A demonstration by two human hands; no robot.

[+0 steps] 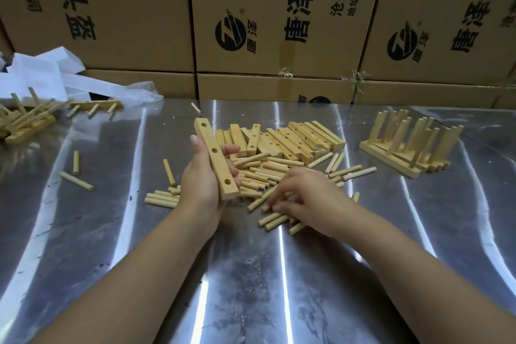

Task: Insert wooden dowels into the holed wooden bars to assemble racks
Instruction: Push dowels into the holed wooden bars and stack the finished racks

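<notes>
My left hand (202,179) grips a wooden bar (216,158) with three empty holes, held above the table with its holed face up. My right hand (304,198) lies palm down on the heap of loose dowels (257,173), its fingertips curled onto several dowels (272,219) at the heap's near edge. Behind the heap sits a stack of holed bars (290,139). Assembled racks (410,145) with upright dowels stand at the right. More assembled racks (25,120) lie in a jumble at the far left.
The table top (251,274) is shiny sheet metal. Stray dowels (76,180) lie at the left. Cardboard boxes (265,22) form a wall along the table's back edge. White paper and plastic wrap (55,75) are piled at the back left.
</notes>
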